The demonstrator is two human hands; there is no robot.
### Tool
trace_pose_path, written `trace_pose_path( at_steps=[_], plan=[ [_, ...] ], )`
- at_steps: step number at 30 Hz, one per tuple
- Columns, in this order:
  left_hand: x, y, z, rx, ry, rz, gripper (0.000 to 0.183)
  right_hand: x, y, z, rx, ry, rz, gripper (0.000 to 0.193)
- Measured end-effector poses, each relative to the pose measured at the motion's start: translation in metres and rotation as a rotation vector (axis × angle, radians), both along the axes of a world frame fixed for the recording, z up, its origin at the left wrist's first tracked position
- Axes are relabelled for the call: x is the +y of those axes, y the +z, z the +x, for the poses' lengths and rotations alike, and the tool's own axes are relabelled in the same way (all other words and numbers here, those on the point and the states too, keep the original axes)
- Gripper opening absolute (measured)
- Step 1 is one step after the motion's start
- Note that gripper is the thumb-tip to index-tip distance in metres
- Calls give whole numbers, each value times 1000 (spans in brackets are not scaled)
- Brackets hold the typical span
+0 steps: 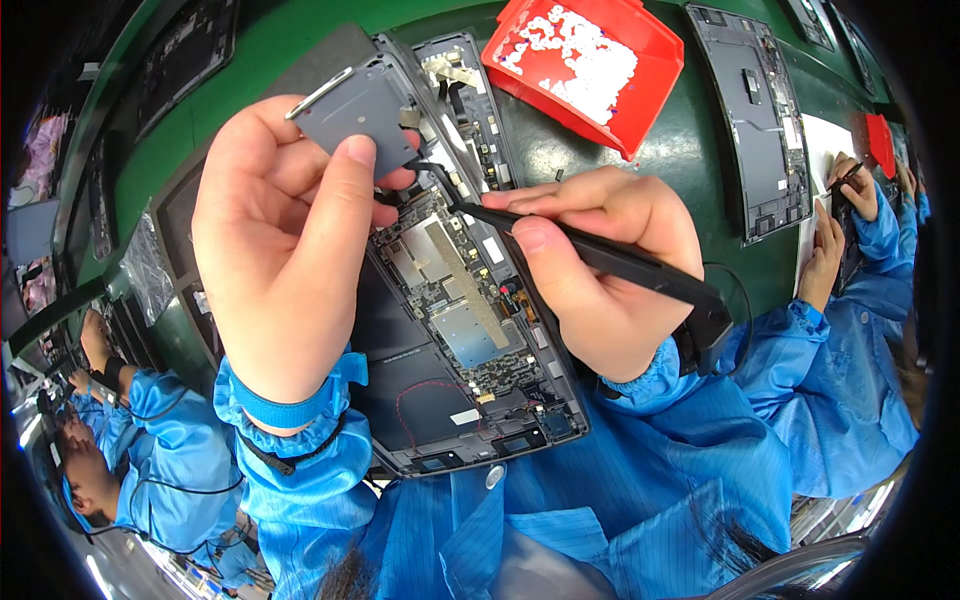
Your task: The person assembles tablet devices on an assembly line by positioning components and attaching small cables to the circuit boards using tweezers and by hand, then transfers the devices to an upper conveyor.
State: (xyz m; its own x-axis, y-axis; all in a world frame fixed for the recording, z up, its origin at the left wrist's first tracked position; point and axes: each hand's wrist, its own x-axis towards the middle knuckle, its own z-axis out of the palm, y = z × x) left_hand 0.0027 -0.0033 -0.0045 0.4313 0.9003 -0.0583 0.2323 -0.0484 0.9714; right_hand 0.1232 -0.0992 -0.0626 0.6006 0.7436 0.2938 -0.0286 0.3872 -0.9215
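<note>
In front of me lies an opened tablet-like device with a dark grey shell and an exposed circuit board [465, 330]. My left hand [285, 240] is closed around a flat grey plate [350, 115] with a shiny metal edge, gripping it between thumb and fingers above the device's far end. My right hand [630, 225] grips black tweezers [630, 262]. Their tips reach the board's far part, beside a dark cable [436, 178] near the plate. Whether the tips pinch the cable, I cannot tell.
Beyond the device stands a red bin [655, 75] of small white pieces. Another opened device [755, 130] lies on the green table [655, 165] to the right. A clear plastic bag [148, 268] is at left. Co-workers in blue sleeves [840, 340] work on both sides.
</note>
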Motion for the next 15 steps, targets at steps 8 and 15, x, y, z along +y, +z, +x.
trace_pose_path(
  at_steps=[8,15],
  plan=[
    [0,-2,-1,20,-15,16,21,0,-4,-2,-153,-35,28,29],
    [-2,-2,0,8,-24,18,22,-1,-6,-4,-203,-53,52,30]
  ],
)
